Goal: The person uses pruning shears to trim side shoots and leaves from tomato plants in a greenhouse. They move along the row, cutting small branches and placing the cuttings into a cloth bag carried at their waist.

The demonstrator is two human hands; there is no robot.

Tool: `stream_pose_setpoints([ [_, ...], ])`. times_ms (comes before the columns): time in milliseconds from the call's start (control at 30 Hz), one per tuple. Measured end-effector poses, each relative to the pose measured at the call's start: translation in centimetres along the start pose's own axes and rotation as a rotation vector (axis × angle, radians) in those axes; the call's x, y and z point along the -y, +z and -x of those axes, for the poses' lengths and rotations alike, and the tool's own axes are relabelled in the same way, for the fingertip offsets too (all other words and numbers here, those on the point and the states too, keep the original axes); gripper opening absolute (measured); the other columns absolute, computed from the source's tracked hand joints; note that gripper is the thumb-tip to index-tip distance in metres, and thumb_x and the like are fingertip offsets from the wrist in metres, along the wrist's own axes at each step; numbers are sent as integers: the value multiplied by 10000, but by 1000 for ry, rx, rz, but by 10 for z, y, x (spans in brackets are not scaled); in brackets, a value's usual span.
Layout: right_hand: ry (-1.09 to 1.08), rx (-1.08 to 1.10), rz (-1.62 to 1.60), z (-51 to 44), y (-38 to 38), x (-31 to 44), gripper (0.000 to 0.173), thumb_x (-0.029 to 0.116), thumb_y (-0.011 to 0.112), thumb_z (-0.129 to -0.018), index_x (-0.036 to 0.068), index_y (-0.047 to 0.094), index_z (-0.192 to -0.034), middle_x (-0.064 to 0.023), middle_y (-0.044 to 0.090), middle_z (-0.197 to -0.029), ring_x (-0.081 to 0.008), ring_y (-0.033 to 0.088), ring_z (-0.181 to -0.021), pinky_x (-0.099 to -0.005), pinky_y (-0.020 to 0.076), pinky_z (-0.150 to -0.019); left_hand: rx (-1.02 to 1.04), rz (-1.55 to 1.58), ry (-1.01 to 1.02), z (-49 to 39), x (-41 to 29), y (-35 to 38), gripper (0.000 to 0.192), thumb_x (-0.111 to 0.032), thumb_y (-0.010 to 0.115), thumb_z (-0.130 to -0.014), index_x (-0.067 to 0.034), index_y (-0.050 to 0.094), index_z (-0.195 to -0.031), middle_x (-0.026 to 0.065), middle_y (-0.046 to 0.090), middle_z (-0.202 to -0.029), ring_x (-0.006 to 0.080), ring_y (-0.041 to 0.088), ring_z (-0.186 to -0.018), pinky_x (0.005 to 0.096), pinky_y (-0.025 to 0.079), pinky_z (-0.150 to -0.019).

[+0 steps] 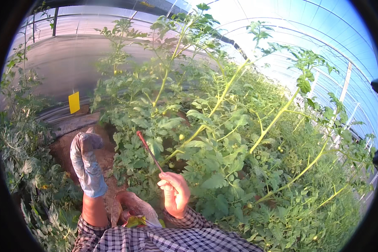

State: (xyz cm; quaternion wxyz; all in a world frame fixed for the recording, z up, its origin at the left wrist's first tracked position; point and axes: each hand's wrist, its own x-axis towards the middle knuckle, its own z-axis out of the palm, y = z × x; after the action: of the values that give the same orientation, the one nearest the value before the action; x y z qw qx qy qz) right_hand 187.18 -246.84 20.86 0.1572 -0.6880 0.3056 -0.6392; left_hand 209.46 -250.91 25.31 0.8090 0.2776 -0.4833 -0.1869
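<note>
My right hand [175,192], bare, pinches a thin dark stick [151,155] whose far end is coated red. The stick slants up and to the left, its red end in front of tomato leaves [168,123]. To the left, my left hand [87,159] wears a stained light-blue glove and is raised over brown soil [63,151]. The fingers of that glove bend to the right at the top; I cannot make out whether they enclose anything. Small green tomatoes [181,137] hang among the foliage beyond the stick.
Thick bare tomato stems [228,86] lean up to the right. A yellow card [74,102] hangs before the plastic-film wall [66,60]. More plants [15,148] crowd the left. Greenhouse hoops [327,41] arch overhead. A pale, dirty object [141,204] lies below my hands, partly hidden.
</note>
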Motion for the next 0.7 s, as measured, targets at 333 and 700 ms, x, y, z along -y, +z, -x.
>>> stream_pose_setpoints([
  [333,181,66,-268,-63,72,-73,232,85,493,-1004,-44,592,-1170,-160,612,-1106,-161,634,-791,-250,525,-653,-493,-187,74,-122,82,-49,303,-331,534,-1013,-56,631,-1094,19,645,-943,117,569,-886,311,436,-893],
  [700,360,50,-349,-113,174,-141,234,101,480,-1012,-55,581,-1154,-153,577,-1097,-121,601,-717,-208,504,-529,-588,-333,106,-232,170,-132,391,-478,543,-975,-112,661,-1040,-4,660,-905,83,562,-831,250,401,-732],
])
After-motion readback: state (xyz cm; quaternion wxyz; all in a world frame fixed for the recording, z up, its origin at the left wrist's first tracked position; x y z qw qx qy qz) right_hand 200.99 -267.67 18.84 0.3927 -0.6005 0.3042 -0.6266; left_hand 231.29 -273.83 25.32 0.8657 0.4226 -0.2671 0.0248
